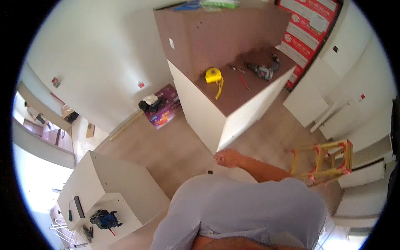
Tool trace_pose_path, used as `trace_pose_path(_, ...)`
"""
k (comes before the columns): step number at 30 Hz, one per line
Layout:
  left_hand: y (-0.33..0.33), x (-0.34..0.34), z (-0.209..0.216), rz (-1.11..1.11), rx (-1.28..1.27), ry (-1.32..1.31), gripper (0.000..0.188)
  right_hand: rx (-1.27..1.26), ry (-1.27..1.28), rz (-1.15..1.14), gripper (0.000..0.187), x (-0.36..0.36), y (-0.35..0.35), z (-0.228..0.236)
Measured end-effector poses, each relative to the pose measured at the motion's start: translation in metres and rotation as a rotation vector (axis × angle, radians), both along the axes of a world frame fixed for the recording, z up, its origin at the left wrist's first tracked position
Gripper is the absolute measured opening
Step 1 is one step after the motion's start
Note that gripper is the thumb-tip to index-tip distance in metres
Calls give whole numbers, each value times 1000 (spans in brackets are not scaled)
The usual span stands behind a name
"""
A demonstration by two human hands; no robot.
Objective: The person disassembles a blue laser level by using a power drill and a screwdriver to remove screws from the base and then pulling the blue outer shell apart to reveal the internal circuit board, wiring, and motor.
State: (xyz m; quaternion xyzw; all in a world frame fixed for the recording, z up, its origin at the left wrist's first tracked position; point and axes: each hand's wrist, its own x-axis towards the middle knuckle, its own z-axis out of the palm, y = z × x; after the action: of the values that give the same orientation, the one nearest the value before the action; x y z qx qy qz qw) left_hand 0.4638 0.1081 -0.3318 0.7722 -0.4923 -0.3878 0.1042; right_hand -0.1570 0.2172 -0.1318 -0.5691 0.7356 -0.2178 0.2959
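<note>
My right hand (pixel 227 158) reaches across in front of my body, close to the bottom corner of a white cabinet panel (pixel 246 118). Its fingers look curled closed, and what they hold, if anything, is hidden. I cannot tell whether the hand touches the panel. Under the forearm shows part of a pale rounded thing (pixel 239 174). On the cabinet's brown surface (pixel 227 98) lie a yellow tape measure (pixel 213 75) with its tape partly out, a dark power drill (pixel 263 70) and a thin red tool (pixel 244 82). My left hand is out of view.
A yellow stepladder (pixel 323 160) stands at right. At lower left, a white cabinet (pixel 125 183) carries a blue-black tool pouch (pixel 105 219) and a screwdriver (pixel 70 215). Flattened purple cardboard (pixel 166 104) lies by the wall. White boards (pixel 312 91) lean at right.
</note>
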Motion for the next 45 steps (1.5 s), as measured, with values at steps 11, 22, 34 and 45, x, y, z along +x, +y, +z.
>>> trace_pose_path(11,-66,-77,-46,-722,100,-27,44,90,41,94,37,0,-23,-10)
trace_pose_path(22,-129,-62,-25,-218,272,330,30,-242,-19,-175,28,-47,-9,39)
trace_pose_path(34,-24,-271,-56,-683,257,0,37,-580,165,-154,16,-271,-38,110)
trace_pose_path(45,30,-327,-30,-583,31,-22,45,-60,499,-176,31,-351,-62,131)
